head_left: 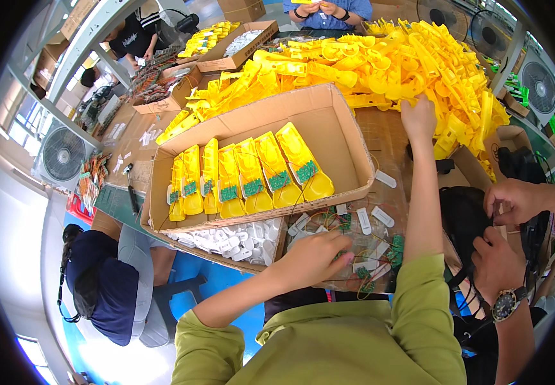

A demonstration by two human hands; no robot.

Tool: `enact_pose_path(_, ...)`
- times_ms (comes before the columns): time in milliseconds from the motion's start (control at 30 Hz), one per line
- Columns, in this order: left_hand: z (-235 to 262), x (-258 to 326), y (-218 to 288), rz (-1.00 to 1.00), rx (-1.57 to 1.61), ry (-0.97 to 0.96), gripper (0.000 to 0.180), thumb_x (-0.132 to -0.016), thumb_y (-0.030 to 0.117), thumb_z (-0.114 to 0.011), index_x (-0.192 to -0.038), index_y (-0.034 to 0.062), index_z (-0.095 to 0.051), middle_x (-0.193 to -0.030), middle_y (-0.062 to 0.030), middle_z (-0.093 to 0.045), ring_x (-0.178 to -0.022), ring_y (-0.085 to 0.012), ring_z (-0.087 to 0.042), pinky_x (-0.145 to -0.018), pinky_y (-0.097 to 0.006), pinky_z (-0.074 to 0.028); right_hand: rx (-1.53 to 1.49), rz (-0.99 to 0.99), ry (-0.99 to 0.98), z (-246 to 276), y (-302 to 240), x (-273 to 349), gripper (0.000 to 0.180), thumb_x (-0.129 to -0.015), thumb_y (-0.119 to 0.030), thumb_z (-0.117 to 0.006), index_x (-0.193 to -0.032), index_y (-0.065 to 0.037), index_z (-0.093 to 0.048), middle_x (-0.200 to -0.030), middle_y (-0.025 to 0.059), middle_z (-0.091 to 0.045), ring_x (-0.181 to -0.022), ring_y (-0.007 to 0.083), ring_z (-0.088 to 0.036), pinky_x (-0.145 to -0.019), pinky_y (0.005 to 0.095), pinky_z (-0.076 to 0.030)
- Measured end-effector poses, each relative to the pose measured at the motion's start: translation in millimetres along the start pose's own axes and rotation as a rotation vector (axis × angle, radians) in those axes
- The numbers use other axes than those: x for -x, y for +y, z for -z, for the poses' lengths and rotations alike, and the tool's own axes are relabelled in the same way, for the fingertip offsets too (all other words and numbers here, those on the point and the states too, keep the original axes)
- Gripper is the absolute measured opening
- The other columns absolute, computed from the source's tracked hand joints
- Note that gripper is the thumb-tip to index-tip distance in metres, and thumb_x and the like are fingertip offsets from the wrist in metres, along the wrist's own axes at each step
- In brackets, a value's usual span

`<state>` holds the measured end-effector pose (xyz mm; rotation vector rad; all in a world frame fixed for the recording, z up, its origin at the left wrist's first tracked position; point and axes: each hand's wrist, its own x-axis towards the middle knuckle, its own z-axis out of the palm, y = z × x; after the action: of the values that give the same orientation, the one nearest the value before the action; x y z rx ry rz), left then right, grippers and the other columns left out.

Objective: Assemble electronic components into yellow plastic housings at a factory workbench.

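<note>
Shirtfront (341,343), yellow shells (434,70), white-lettered T-shirt (135,42)

Heaped loosely far right: glossy yellow plastic shells (393,67); lying scattered near: flat white pieces (364,221), green circuit boards (395,251).

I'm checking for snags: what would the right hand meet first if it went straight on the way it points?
The right hand would likely meet the heap of yellow plastic parts first; it overlaps the heap's near edge, though depth leaves contact unclear.

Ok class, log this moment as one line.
left hand: by white pieces | right hand: at yellow casing pile | cardboard box: yellow casings with green boards
</note>
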<state>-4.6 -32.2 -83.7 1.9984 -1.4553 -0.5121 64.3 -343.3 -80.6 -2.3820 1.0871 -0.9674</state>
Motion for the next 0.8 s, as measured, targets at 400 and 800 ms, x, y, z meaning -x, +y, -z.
enact_pose_path(400, 16.9, -9.1, 51.4, -0.304, -0.118, 0.577, 0.056, -0.074, 0.024, -0.066, -0.118, -0.0001, -0.043, -0.112, -0.0179, -0.050, -0.099, -0.0326, -0.052, -0.083, -0.040, -0.044, -0.528, 0.288, -0.210, 206.4, -59.0, 130.4, 0.018, -0.067, -0.006, -0.045, -0.083, 0.002, -0.047, -0.079, 0.0105, -0.046, -0.071, 0.0180, -0.045, -0.067, 0.0267, -0.037)
enact_pose_path(800, 14.0, 14.0, 43.8, -0.232, -0.324, 0.749, 0.065, -0.063, 0.038, -0.074, -0.111, 0.0026, -0.049, -0.107, -0.0162, -0.048, -0.092, -0.0289, -0.052, -0.076, -0.035, -0.044, -0.900, 0.173, -0.526, 223.1, -58.2, 157.2, 0.049, -0.068, -0.041, -0.063, -0.089, 0.000, -0.047, -0.083, 0.0097, -0.047, -0.069, 0.0112, -0.045, -0.061, 0.0207, -0.037)
